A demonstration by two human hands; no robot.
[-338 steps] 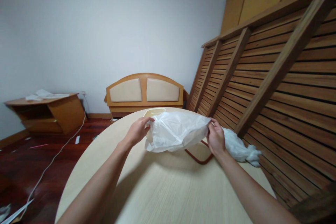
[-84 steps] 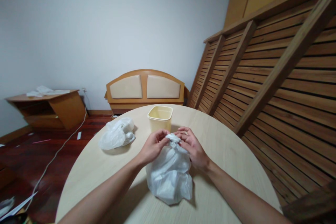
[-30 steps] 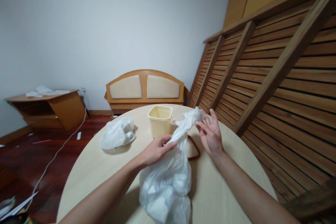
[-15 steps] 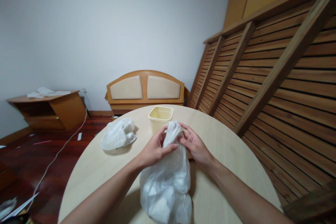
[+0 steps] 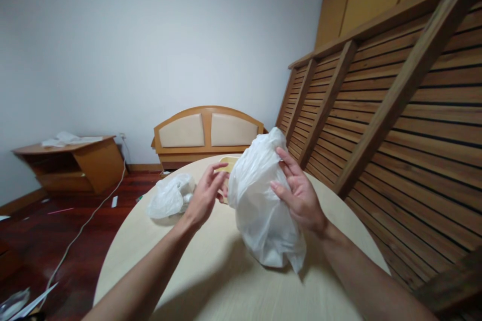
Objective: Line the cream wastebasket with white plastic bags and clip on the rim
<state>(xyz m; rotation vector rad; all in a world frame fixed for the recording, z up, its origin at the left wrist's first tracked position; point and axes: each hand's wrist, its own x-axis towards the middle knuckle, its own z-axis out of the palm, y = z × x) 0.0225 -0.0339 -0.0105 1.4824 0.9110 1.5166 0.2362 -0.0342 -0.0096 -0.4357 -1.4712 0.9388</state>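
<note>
A crumpled white plastic bag (image 5: pixel 259 195) is held up above the round table, bulging, with its contents hidden. My right hand (image 5: pixel 303 195) grips it along its right side, thumb and fingers on the plastic. Beside the bag's left edge is my left hand (image 5: pixel 207 191), its fingers apart and slightly bent, holding nothing. Behind the bag and the left fingers, a pale yellow square plastic container (image 5: pixel 228 160) shows only part of its rim and inside. Another crumpled white plastic bag (image 5: pixel 167 196) lies on the table to the left of my left hand.
The round pale wooden table (image 5: pixel 196 281) fills the lower middle. A slatted wooden frame (image 5: pixel 376 125) leans along the right. A headboard (image 5: pixel 209 133) stands against the far wall, and a low wooden cabinet (image 5: pixel 88 165) at the left. A cable (image 5: pixel 85 228) runs across the floor.
The bag has been lifted and tipped up to the right, now covering most of the container. My left hand has let go of it and moved left; my right hand has shifted right with it.
</note>
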